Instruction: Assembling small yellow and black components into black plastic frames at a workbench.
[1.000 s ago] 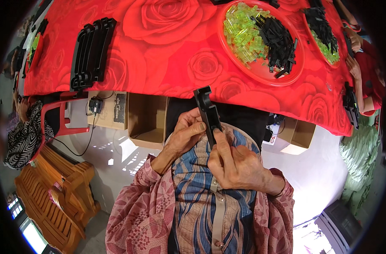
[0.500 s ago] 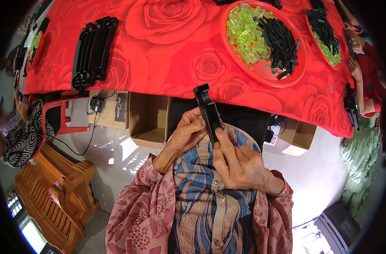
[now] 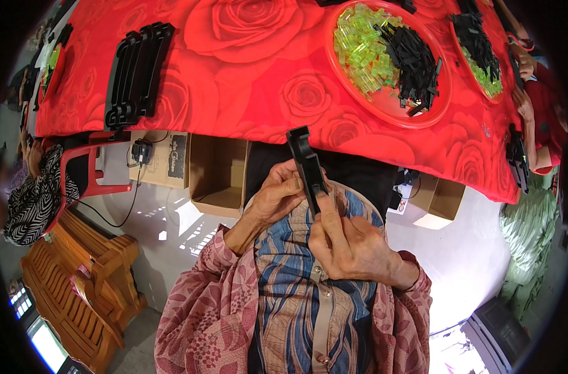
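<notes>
A long black plastic part (image 3: 306,163) with a notched, hooked upper end is held at a slant in front of my lap, just off the table edge. My left hand (image 3: 278,194) grips its left side, thumb along it and fingers behind. The index finger of my right hand (image 3: 346,243) presses on the part's lower end, the other fingers curled under. Whether a small piece lies beneath that fingertip is hidden. Beyond, on the table, a red round tray (image 3: 401,119) holds yellow-green clear pieces (image 3: 362,53) and small black strips (image 3: 412,65).
Several similar black parts (image 3: 139,75) lie side by side on the red rose-patterned tablecloth (image 3: 240,93). Open cardboard boxes (image 3: 218,171) stand under the table edge. Other people work at the right (image 3: 533,118) and left. A wooden bench (image 3: 78,287) stands at lower left.
The black part has shifted very slightly. My right hand has moved a little to the left and down, its index finger still on the part's lower end. My left hand keeps its grip.
</notes>
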`<state>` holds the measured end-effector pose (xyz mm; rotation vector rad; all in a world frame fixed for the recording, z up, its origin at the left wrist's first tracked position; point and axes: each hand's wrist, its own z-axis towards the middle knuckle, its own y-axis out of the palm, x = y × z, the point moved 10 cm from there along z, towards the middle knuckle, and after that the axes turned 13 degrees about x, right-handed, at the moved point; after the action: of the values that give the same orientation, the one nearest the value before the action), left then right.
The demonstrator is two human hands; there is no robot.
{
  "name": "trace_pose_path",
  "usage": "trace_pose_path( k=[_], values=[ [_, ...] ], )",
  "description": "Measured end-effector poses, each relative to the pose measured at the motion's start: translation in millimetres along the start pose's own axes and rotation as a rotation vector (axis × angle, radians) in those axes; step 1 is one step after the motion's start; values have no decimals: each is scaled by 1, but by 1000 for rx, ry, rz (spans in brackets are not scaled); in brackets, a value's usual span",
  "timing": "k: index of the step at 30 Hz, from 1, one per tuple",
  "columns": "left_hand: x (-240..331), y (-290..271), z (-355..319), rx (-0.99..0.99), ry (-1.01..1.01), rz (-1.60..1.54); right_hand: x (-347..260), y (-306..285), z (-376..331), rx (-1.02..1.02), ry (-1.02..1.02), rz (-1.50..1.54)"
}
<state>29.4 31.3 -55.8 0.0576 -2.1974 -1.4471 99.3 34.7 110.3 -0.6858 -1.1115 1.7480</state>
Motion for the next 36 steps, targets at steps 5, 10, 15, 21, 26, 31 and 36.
trace_pose_path(
  k=[5, 10, 15, 21, 26, 31, 36],
  values=[
    [1, -4, 0, 51, 19, 47, -1, -6, -2, 65, -23, -8],
    [2, -6, -1, 53, 26, 52, -5, -2, -2, 17, -60, -28],
    [3, 1, 0, -26, 31, 15, -6, -4, 0, 59, -84, -38],
    [2, 4, 0, -68, -13, -29, -4, -11, -1, 214, -82, -46],
    [1, 1, -2, 19, -14, 0, 11, -24, -13, 392, 64, -83],
    [1, 0, 2, -3, -23, -4, 28, -27, -16, 403, 218, -60],
    [3, -10, 5, 96, -2, -84, 31, -23, -15, 372, 231, -75]
  ],
)
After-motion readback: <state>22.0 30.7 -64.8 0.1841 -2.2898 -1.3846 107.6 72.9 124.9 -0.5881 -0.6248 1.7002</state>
